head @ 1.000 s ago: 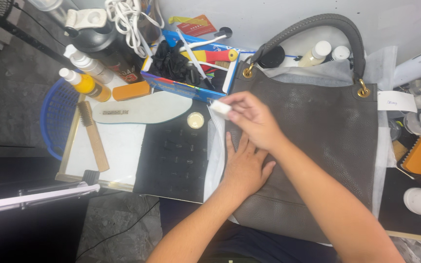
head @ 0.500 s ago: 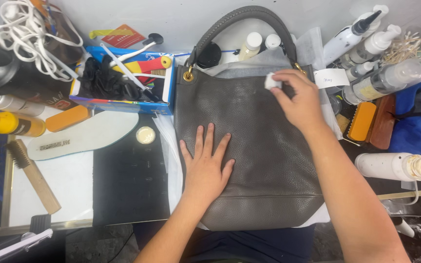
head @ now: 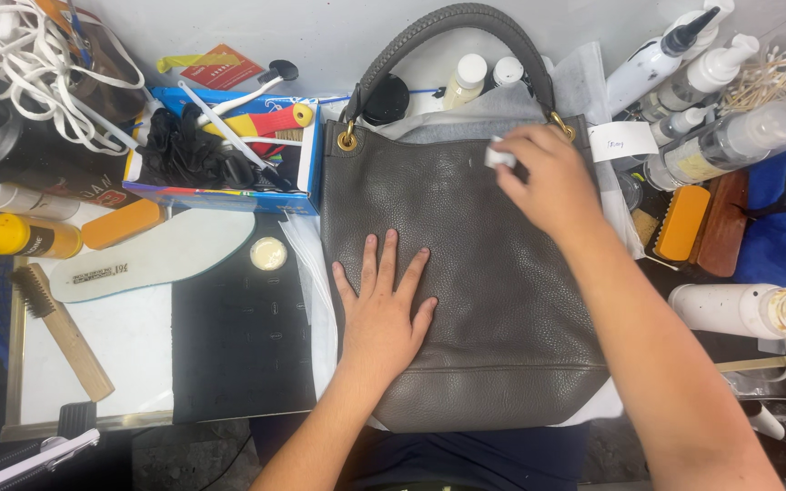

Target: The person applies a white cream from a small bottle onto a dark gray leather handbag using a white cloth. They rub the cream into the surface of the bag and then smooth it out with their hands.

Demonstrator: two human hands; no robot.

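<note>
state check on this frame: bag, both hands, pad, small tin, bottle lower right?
grey leather bag: lying flat, handle up
left hand: flat, fingers spread, pressing on bag
right hand: pinching small white pad near bag's top edge
small round tin: open
white bottle: on its side, uncapped

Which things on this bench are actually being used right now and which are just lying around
In use:
- grey leather bag, pressed flat by the left hand
- small white pad, held on the bag by the right hand

Lying about:
- white insole
- wooden brush
- yellow bottle
- blue box of tools
- spray bottles
- orange brush
</note>
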